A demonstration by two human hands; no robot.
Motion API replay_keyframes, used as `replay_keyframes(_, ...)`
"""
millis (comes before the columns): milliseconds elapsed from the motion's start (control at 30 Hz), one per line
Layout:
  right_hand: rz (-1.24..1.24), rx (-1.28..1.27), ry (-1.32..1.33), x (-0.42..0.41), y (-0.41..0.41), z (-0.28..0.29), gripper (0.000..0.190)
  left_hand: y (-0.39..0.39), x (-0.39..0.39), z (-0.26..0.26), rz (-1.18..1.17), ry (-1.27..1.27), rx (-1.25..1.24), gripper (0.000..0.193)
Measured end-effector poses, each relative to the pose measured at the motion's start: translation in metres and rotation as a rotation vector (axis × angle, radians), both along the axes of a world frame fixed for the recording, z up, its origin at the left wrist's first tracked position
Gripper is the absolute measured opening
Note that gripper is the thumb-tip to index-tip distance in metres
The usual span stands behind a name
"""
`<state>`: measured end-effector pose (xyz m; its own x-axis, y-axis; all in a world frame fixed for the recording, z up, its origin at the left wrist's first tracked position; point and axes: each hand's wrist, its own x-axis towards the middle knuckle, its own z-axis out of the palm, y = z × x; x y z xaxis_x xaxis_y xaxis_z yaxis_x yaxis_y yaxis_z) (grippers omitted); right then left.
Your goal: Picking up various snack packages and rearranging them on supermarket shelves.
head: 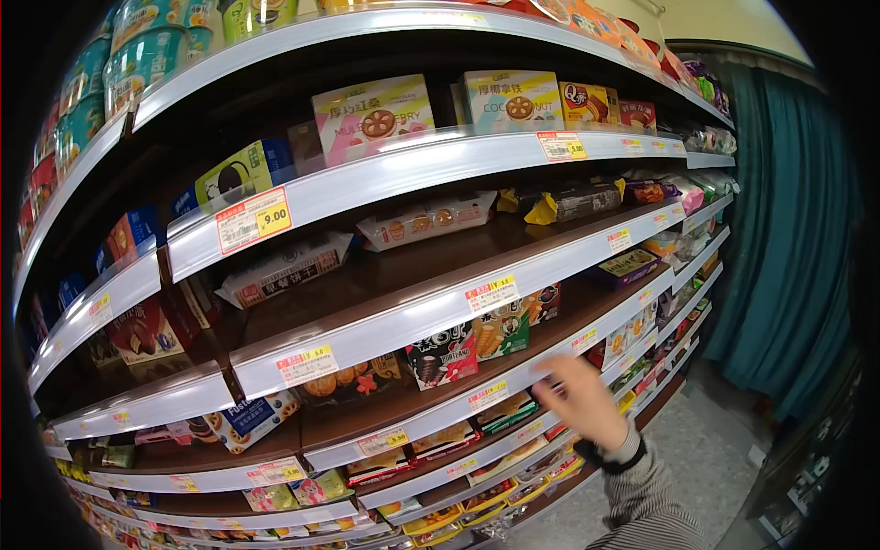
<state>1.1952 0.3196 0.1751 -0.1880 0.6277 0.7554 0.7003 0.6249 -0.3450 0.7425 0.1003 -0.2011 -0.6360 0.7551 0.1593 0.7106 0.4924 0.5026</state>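
My right hand (584, 402), in a grey striped sleeve (646, 495) with a black band (612, 457) at the wrist, reaches in from the lower right. Its fingers are bent, with a small gap between thumb and fingertips, and no held item shows. It hovers in front of a metal shelf edge (440, 402) with price tags. Nearby on that shelf stand a green and tan snack box (505, 333), a red and black biscuit box (443, 357) and a dark snack box (544, 302). A purple box (627, 267) lies farther right. My left hand is out of view.
Biscuit packets (426, 218) lie on the shelf above, with cookie boxes (375, 117) higher up. Instant noodle tubs (144, 65) stand top left. Yellow trays (433, 526) hold small packets low down. A teal curtain (777, 227) hangs at right above a grey floor (708, 440).
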Motion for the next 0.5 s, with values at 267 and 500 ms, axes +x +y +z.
replay_keyframes(267,-0.36,0.471,-0.031,0.05,0.082,0.129,0.036,-0.005,0.012,-0.001,-0.081,-0.129,0.017,0.065)
replay_keyframes(500,-0.448,0.038,-0.171,0.078,0.152,0.148,0.06,-0.012,0.016,0.006,-0.135,-0.217,0.033,0.066)
